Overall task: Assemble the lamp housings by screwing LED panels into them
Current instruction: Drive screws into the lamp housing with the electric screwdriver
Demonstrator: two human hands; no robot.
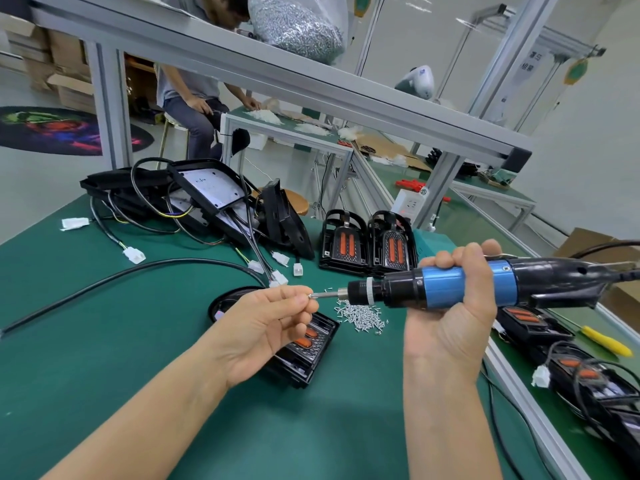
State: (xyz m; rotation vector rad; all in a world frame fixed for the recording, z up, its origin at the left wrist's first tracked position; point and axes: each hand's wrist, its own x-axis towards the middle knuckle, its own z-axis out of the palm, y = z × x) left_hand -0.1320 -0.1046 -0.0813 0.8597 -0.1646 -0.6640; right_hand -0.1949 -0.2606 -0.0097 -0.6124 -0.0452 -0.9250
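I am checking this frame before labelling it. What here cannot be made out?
All in the head view:
- Screw at the driver bit: too small, and the left hand fingertips pinch over it.
- Lamp housing on the mat: the left hand hides much of it.
- Electric screwdriver: its cord runs off the right edge; the right hand covers part of its grip.
- Loose screws: too small to count.

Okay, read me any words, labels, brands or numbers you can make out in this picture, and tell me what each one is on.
No text here can be read for certain.
White hanging sign on the frame, upper right: dark characters, too blurred to read.
White LED panel in the far housing: small dark markings, too small to read.
Electric screwdriver held in the right hand: no label visible.
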